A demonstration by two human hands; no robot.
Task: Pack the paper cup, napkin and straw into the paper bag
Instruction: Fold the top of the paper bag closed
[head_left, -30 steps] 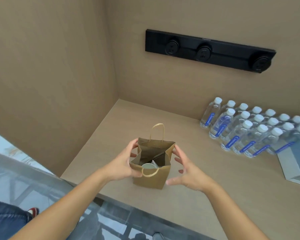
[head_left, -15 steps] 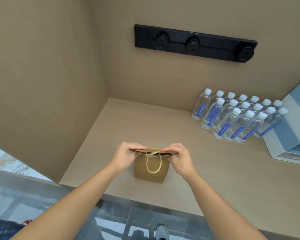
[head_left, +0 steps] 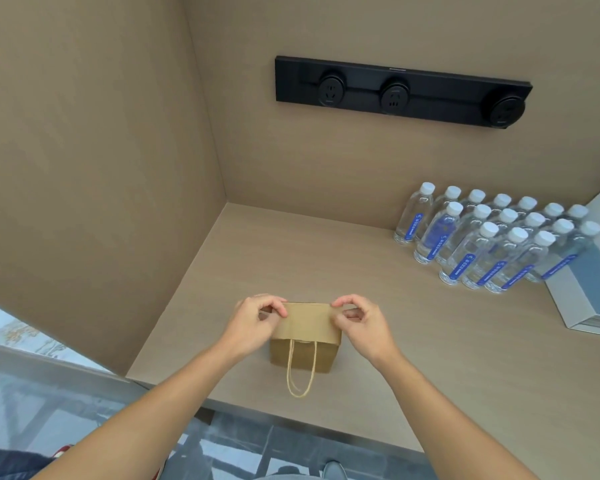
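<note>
A small brown paper bag (head_left: 305,353) stands near the front edge of the beige counter (head_left: 430,341). Its top is folded over toward me into a flat flap, and its twisted paper handle (head_left: 301,372) hangs down the front face. My left hand (head_left: 253,323) pinches the flap's left end. My right hand (head_left: 361,323) pinches the flap's right end. The cup, napkin and straw are hidden from view; the closed bag lets nothing show inside.
Several clear water bottles (head_left: 492,237) with white caps stand in rows at the back right. A grey-blue box (head_left: 589,289) lies at the right edge. A black socket strip (head_left: 402,93) is mounted on the back wall. A side wall (head_left: 84,168) closes the left.
The bag's mouth was open with a cup lid showing inside; my hands pressed the top together and folded it down toward me. The handle now hangs over the front.
</note>
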